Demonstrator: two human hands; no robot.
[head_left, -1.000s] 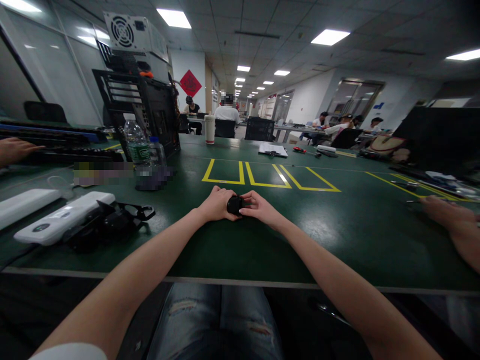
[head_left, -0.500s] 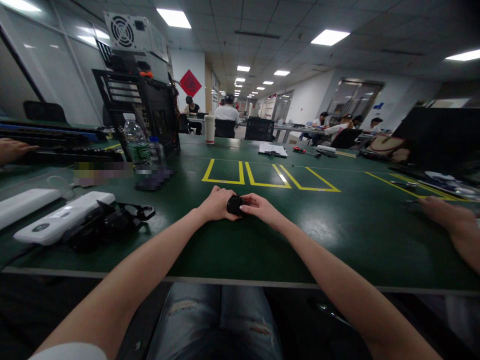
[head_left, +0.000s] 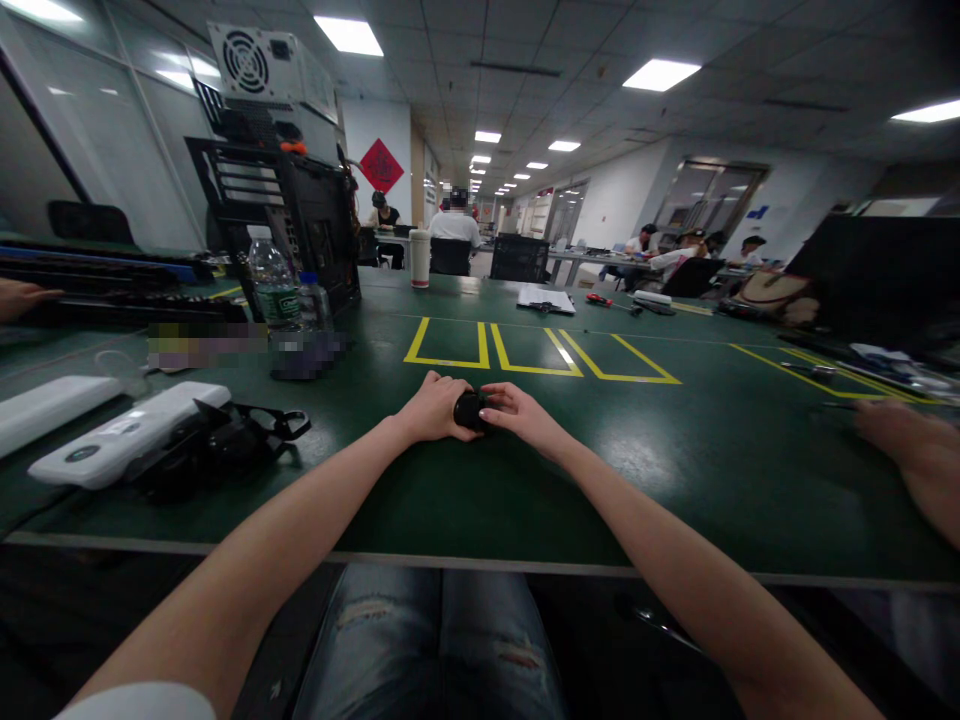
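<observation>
A small black rounded object [head_left: 468, 408] is held low over the green tabletop, in front of my body; its exact kind does not show. My left hand [head_left: 436, 405] is closed around its left side, with the thumb underneath and the fingers over the top. From the right, my right hand [head_left: 519, 413] meets it with bent fingers, thumb and fingertips at its right edge. The two hands cover much of the object. Just beyond them, yellow tape outlines [head_left: 448, 363] mark the table.
On the left lie white power strips [head_left: 135, 435] and a black strap-like item [head_left: 225, 440]. Plastic bottles [head_left: 274, 285] stand by an open computer case [head_left: 315, 225]. Farther off are a cup [head_left: 419, 262], a clipboard [head_left: 546, 300] and a screwdriver [head_left: 600, 300]. Another person's hand [head_left: 900, 435] is at right.
My right index finger has lifted slightly at the black object, while my left hand keeps its place. The other person's hand at the right has shifted a little to the right.
</observation>
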